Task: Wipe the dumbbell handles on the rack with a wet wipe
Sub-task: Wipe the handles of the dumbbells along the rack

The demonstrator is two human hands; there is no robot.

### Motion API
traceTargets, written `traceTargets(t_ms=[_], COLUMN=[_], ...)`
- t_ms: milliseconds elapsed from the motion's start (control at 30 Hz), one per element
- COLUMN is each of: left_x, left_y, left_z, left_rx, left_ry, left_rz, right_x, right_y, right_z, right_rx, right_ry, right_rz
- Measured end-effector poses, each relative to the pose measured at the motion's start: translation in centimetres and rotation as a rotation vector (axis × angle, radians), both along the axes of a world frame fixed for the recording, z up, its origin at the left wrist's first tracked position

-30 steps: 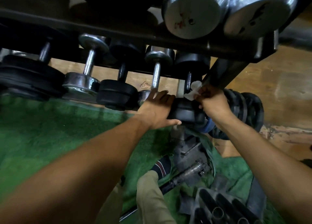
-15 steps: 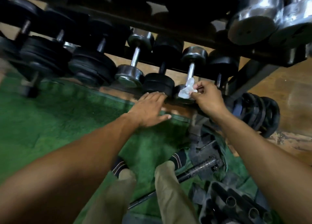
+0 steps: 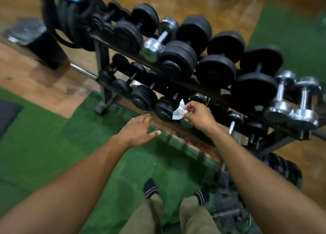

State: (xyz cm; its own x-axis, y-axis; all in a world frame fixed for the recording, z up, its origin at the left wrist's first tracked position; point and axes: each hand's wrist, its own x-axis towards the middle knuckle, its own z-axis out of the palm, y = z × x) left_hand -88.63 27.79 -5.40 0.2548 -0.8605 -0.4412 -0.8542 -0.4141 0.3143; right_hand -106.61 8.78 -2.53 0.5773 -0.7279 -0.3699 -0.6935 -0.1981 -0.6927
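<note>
both hands pulled back off the rack (image 3: 104,38). right hand (image 3: 198,115) pinches wet wipe (image 3: 179,110) at its fingertips, just beside a black dumbbell (image 3: 164,108); left hand (image 3: 138,129) fingers spread, holding nothing.

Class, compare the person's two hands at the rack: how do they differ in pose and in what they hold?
The right hand pinches a white wet wipe; the left hand holds nothing. The right hand's fingers curl; the left hand's are spread straight. The right hand is raised by the lower dumbbells; the left hand hovers nearer the green mat. Both are bare.
</note>
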Motion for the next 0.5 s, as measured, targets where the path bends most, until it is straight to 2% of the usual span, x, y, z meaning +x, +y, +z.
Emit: traceTargets(t_ms=[200,500], left_x=[5.9,11.5], left_y=[7.4,12.6], left_z=[5.9,12.8], left_rx=[-0.041,-0.095], left_ry=[-0.046,-0.097], left_rz=[0.213,0.468], right_x=[8.6,17.5], right_y=[3.7,6.0], right_z=[6.1,12.2], right_rx=[-0.09,-0.116], right_ry=[-0.07,-0.132], right_rz=[0.133,0.309])
